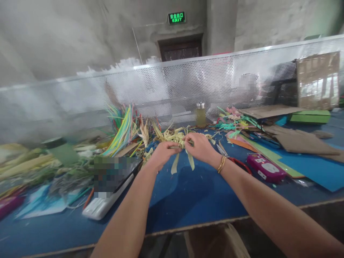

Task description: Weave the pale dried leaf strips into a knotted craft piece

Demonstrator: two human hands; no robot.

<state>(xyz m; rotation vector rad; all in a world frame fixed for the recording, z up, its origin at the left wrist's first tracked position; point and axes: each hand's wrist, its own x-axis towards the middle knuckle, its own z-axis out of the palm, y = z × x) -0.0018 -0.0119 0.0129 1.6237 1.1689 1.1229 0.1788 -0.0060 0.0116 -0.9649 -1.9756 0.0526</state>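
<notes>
"Over the middle of the blue tabletop [193,208], what do our hands have hold of?"

"Our left hand [165,153] is nearly closed, thumb and fingers pinched on the pale yellow-green, flat, leaf-like strips [175,165]."

"And our right?"

"Our right hand [200,145], with a gold-coloured chain bracelet [221,164] at its wrist, is curled almost closed on the same strips, just beside the left. We cannot tell which strand each one grips."

"Where exactly are the strips?"

"Between our two hands, with two loose ends hanging below the fingers. Just behind them we see a tangled heap of similar pale material [172,134]."

"What lies to our left?"

"Near the left forearm, a long white object with rounded edges [98,208], partly masked; beyond it, a bundle of thin multicoloured stems [122,130]."

"And to our right?"

"A shiny purple box-shaped object with pale markings [266,167], and past it a large sheet of bright blue paper [319,172]. Behind everything on the table we have a silvery perforated metal screen [185,86]."
</notes>
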